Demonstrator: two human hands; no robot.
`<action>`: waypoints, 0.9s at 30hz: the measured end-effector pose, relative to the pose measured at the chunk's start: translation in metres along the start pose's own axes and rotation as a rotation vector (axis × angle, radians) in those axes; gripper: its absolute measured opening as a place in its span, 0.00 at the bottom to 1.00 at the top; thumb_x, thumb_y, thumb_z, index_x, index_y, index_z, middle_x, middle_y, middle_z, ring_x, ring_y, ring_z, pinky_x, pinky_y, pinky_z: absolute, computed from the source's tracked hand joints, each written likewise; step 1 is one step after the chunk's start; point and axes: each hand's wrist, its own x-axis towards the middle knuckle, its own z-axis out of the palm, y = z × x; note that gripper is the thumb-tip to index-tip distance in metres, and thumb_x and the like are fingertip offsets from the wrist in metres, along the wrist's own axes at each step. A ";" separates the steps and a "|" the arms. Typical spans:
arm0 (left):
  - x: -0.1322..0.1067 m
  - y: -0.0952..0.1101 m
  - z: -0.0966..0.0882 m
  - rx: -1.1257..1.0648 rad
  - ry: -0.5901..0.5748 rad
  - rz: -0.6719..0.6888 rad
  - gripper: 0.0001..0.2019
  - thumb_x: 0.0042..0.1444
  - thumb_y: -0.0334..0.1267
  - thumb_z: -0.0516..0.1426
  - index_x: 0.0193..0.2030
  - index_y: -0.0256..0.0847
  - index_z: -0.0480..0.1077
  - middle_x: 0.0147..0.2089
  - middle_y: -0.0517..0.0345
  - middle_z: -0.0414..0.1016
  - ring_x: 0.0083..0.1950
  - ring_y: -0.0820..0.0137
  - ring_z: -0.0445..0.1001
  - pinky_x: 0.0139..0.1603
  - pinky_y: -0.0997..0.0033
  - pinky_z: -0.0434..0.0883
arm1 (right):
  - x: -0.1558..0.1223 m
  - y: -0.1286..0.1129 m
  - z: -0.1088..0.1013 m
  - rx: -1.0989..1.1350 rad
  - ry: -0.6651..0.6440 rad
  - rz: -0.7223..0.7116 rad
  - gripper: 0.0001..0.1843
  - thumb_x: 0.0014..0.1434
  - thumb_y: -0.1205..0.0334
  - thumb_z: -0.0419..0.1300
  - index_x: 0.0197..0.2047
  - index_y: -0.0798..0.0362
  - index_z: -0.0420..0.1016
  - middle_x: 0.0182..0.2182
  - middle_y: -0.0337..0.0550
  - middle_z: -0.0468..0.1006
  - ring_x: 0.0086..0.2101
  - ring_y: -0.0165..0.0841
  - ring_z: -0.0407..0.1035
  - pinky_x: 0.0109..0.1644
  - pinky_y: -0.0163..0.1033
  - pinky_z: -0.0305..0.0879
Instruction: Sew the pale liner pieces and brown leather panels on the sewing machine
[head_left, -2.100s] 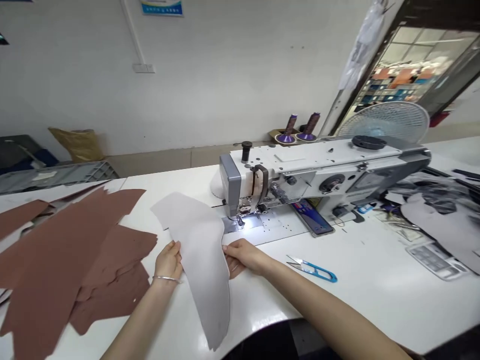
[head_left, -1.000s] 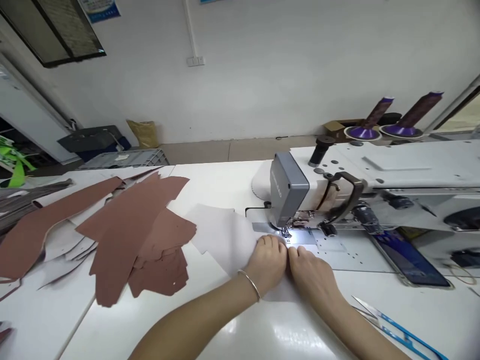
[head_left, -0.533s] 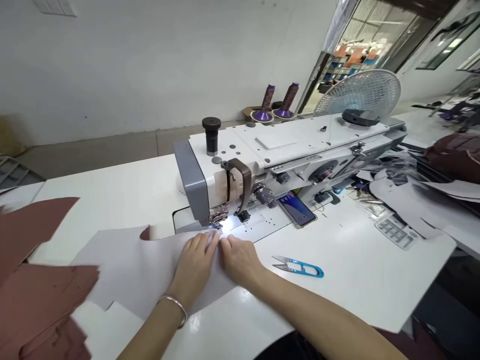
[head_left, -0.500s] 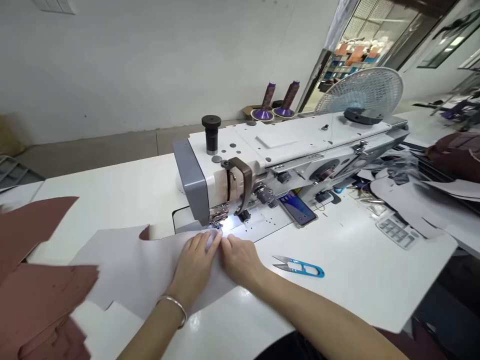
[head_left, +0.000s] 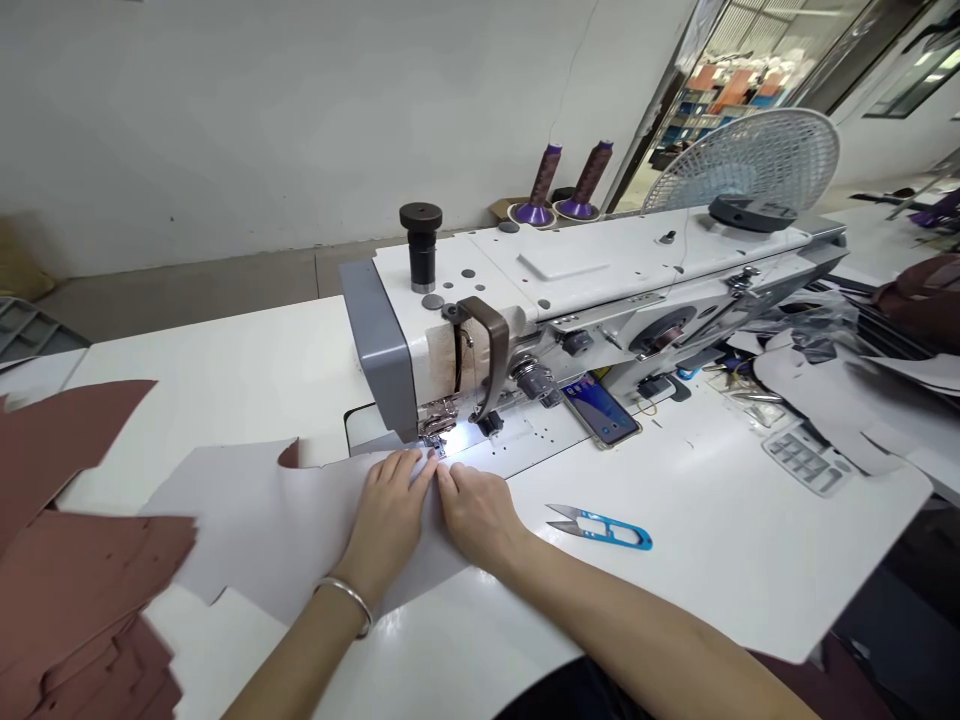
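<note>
A large leather-like piece (head_left: 247, 520), pale grey on its upper side, lies at the sewing machine (head_left: 480, 300); one curled edge shows a reddish-brown face. My left hand (head_left: 390, 510) rests on it with fingers extended and thumb apart, just in front of the lit presser foot (head_left: 433, 446). Close beside it, my right hand (head_left: 480, 510) is closed, thumb and fingers pinching the piece near its right edge. The fingertips of both hands almost meet below the needle area. The piece's underside and the fingers beneath it are hidden.
Blue thread snips (head_left: 604, 528) lie right of my right hand. A phone (head_left: 602, 410) sits under the machine arm. Stacked reddish-brown pieces (head_left: 97, 580) cover the left side. Two thread cones (head_left: 544, 185) and a fan (head_left: 750, 165) stand behind; cut pieces (head_left: 832, 400) lie at right.
The camera view has shifted slightly, so the machine's far end appears farther up and right. Both hands stay on the leather-like piece in nearly the same place by the presser foot.
</note>
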 end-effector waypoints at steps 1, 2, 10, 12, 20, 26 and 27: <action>0.000 0.000 0.000 -0.024 0.004 -0.010 0.23 0.56 0.23 0.45 0.56 0.43 0.66 0.53 0.48 0.69 0.54 0.61 0.65 0.52 0.58 0.64 | 0.000 0.000 0.000 -0.002 0.000 -0.002 0.15 0.63 0.71 0.43 0.48 0.57 0.66 0.33 0.46 0.72 0.31 0.33 0.66 0.28 0.35 0.52; 0.000 -0.001 0.000 -0.046 0.003 -0.018 0.24 0.56 0.23 0.45 0.56 0.43 0.66 0.53 0.49 0.69 0.54 0.61 0.64 0.53 0.58 0.64 | 0.000 0.000 0.000 -0.002 -0.001 -0.004 0.15 0.63 0.72 0.43 0.48 0.57 0.66 0.33 0.46 0.72 0.31 0.32 0.66 0.28 0.35 0.52; 0.005 -0.002 -0.003 -0.040 -0.046 0.001 0.25 0.55 0.22 0.43 0.57 0.43 0.65 0.53 0.48 0.68 0.54 0.61 0.64 0.51 0.57 0.65 | 0.002 0.002 -0.004 -0.019 -0.025 -0.007 0.15 0.62 0.73 0.43 0.49 0.57 0.64 0.33 0.46 0.72 0.31 0.33 0.66 0.26 0.35 0.53; 0.007 -0.002 -0.004 -0.031 -0.070 -0.001 0.25 0.55 0.22 0.43 0.57 0.43 0.65 0.53 0.47 0.68 0.54 0.61 0.64 0.50 0.57 0.64 | 0.002 0.003 -0.004 -0.020 -0.027 -0.012 0.15 0.62 0.73 0.43 0.48 0.57 0.64 0.33 0.46 0.72 0.31 0.33 0.67 0.26 0.35 0.53; 0.014 -0.003 -0.004 -0.042 -0.102 -0.032 0.27 0.53 0.21 0.44 0.57 0.45 0.65 0.53 0.48 0.68 0.54 0.61 0.63 0.50 0.58 0.64 | 0.005 0.005 0.000 -0.016 0.004 -0.005 0.14 0.61 0.74 0.44 0.47 0.58 0.65 0.32 0.46 0.72 0.31 0.33 0.65 0.26 0.35 0.51; 0.015 -0.003 0.000 -0.018 -0.092 -0.030 0.26 0.54 0.21 0.44 0.56 0.43 0.66 0.54 0.46 0.68 0.52 0.59 0.64 0.49 0.57 0.64 | 0.007 0.006 -0.001 -0.014 0.013 -0.010 0.15 0.61 0.75 0.44 0.46 0.58 0.66 0.32 0.46 0.71 0.30 0.33 0.65 0.25 0.35 0.50; 0.015 -0.003 0.001 -0.022 -0.080 -0.031 0.25 0.54 0.22 0.44 0.56 0.43 0.66 0.55 0.46 0.68 0.52 0.59 0.64 0.49 0.57 0.64 | 0.007 0.006 -0.001 -0.017 0.013 -0.012 0.14 0.61 0.74 0.44 0.46 0.57 0.66 0.32 0.45 0.71 0.30 0.33 0.65 0.25 0.35 0.50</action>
